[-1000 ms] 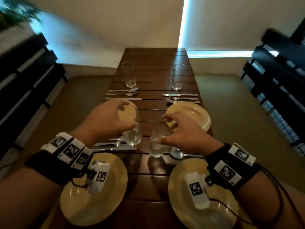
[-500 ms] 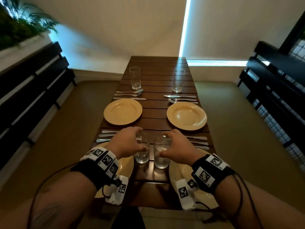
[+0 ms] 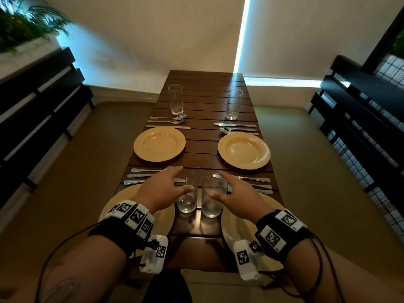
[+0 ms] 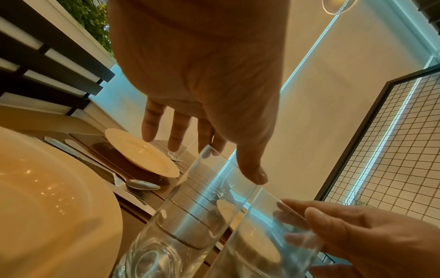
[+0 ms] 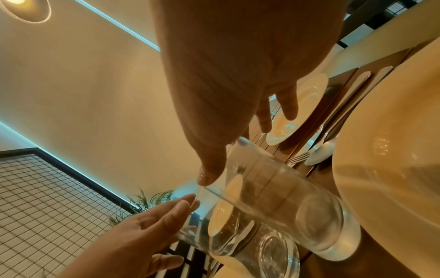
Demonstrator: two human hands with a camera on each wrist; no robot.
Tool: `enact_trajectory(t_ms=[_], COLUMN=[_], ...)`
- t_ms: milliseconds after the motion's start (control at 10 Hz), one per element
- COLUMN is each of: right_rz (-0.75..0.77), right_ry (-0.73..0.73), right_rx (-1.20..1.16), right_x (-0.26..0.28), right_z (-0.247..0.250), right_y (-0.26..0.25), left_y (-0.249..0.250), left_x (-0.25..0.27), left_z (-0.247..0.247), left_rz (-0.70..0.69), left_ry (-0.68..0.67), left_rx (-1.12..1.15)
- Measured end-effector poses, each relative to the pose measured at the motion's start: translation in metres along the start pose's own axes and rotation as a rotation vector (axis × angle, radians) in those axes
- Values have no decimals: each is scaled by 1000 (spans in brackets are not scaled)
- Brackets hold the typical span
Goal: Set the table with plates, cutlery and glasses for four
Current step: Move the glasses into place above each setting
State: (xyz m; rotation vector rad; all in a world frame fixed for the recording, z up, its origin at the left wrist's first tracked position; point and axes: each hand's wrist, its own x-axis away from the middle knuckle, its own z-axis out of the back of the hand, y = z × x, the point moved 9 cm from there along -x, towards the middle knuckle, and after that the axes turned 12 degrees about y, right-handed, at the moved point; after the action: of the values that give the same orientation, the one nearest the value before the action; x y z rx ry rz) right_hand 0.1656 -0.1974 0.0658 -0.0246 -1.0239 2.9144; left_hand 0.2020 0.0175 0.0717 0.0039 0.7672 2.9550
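Two clear glasses stand side by side on the dark wooden table (image 3: 205,88) between the two near yellow plates: the left glass (image 3: 187,200) (image 4: 190,216) and the right glass (image 3: 211,200) (image 5: 285,197). My left hand (image 3: 181,179) (image 4: 214,159) hovers at the left glass's rim with straight, spread fingers, its thumb tip right at the rim. In the same pose, my right hand (image 3: 218,183) (image 5: 238,150) is at the right glass. Neither hand grips anything. Two more glasses (image 3: 176,99) (image 3: 234,103) stand at the far settings.
Far plates (image 3: 159,145) (image 3: 244,150) have cutlery beyond them (image 3: 168,122) (image 3: 237,129). Near plates (image 3: 122,195) (image 3: 271,202) lie partly under my wrists, with cutlery (image 3: 142,176) (image 3: 255,182) just past them. Dark slatted benches (image 3: 32,110) (image 3: 360,110) flank the table.
Both hands brought the two glasses back toward the near plates and set them down. The fingers, curled round the glasses earlier, have now straightened and come off.
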Motion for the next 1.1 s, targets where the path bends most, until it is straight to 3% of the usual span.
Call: enact_trajectory(t_ms=[900,1100], right_rz=[-44,-33], right_ry=[-18,35], right_rx=[13,-106], right_x=[-37,-27], right_z=[4,20], right_y=[7,0], left_y=[-2,-6], left_x=[-29,-23], left_z=[-4,1], left_rz=[53,115], left_ry=[-45,-50], left_rx=[4,203])
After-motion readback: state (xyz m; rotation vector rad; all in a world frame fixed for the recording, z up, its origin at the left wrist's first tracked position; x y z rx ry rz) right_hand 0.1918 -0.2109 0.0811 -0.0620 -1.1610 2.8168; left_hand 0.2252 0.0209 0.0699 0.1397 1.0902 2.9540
